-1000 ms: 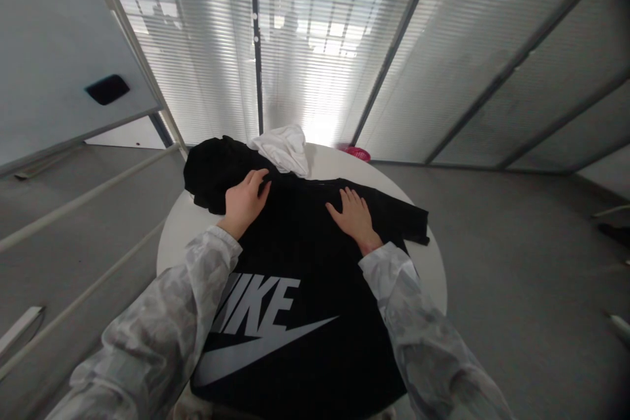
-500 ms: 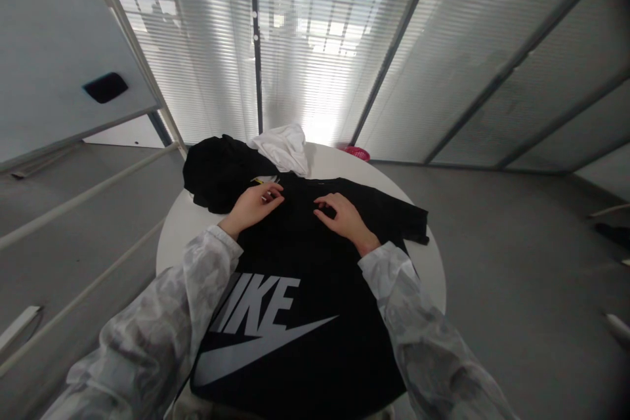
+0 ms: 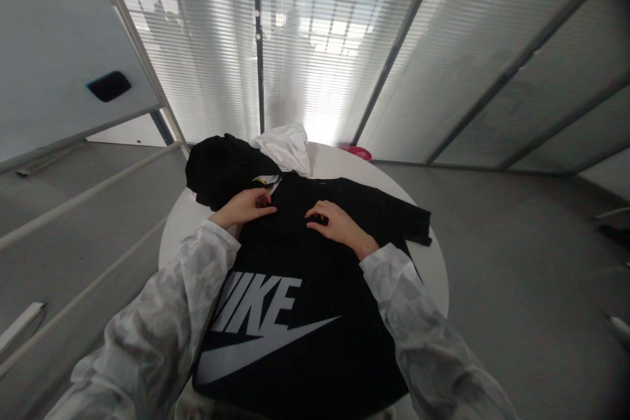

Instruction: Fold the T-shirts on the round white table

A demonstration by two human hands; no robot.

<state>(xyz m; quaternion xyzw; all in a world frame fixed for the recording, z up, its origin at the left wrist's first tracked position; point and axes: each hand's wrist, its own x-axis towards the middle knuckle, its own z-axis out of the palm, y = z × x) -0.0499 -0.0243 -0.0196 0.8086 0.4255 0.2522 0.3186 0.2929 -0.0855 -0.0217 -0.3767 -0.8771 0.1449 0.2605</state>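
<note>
A black T-shirt [image 3: 315, 262] with a large grey NIKE print and swoosh lies spread on a round white table [image 3: 438, 275], its lower end toward me. Over its upper left part is my left hand [image 3: 245, 205], fingers curled and thumb apart, with nothing visible between them. My right hand [image 3: 339, 223] hovers over or rests on the upper middle of the shirt; which of the two I cannot tell. Its thumb and fingers are bent with a gap between them. The shirt's left sleeve is hidden behind my left hand and a heap of black cloth [image 3: 226, 167].
White cloth [image 3: 285, 147] lies crumpled at the table's far edge, next to the black heap. A small yellow-and-white item [image 3: 263, 179] shows beside the heap. Behind the table is a pink basket [image 3: 361, 153]. A whiteboard [image 3: 59, 26] on a frame stands left; glass panels with blinds rise behind.
My left hand has drawn a little left and toward me, uncovering more of the yellow-and-white item. My right hand has shifted slightly left and nearer. The shirt lies much as before.
</note>
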